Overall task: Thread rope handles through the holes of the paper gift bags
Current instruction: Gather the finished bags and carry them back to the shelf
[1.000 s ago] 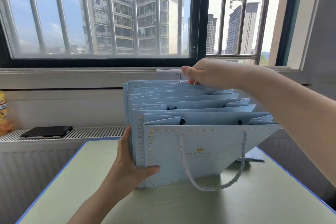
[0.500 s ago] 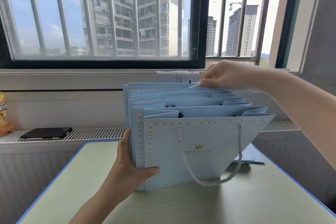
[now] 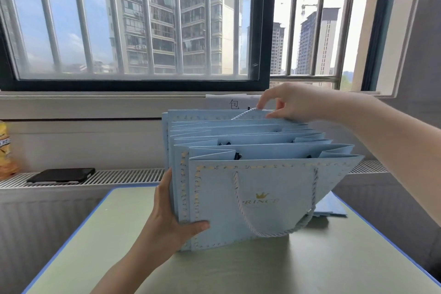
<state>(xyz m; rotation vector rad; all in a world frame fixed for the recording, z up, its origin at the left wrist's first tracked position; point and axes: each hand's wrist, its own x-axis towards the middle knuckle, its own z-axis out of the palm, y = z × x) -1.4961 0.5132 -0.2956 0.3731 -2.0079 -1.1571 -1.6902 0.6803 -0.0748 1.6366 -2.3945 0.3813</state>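
Surface: a pale green surface (image 3: 238, 274) with a blue edge fills the lower part of the frame.
Left hand: the left hand (image 3: 171, 219) comes up from the bottom centre and grips the lower left corner of the bags (image 3: 274, 188), thumb pressed on the front face, fingers (image 3: 164, 188) wrapped round the side edge.
Bags: a row of light blue paper bags stands upright at the centre of the frame, tops fanned apart; the front one carries a gold border, a gold crown and lettering.
Front handle: a white twisted rope (image 3: 274, 231) hangs in a loop down the front bag's face, both ends passing through holes near its top.
Flat bags: more blue paper (image 3: 334, 210) lies flat on the surface, just right of and behind the row.
Right hand: the right hand (image 3: 288, 102) reaches in from the right edge over the rearmost bag, fingertips curled and pinching a second rope (image 3: 245, 113) at that bag's top edge.
Radiator: a white grille (image 3: 124, 175) runs behind the surface; a dark phone (image 3: 62, 175) lies on it at left, a yellow packet (image 3: 6, 150) at the frame's left edge.
Window: a barred window (image 3: 133, 19) spans the top, tower blocks beyond.
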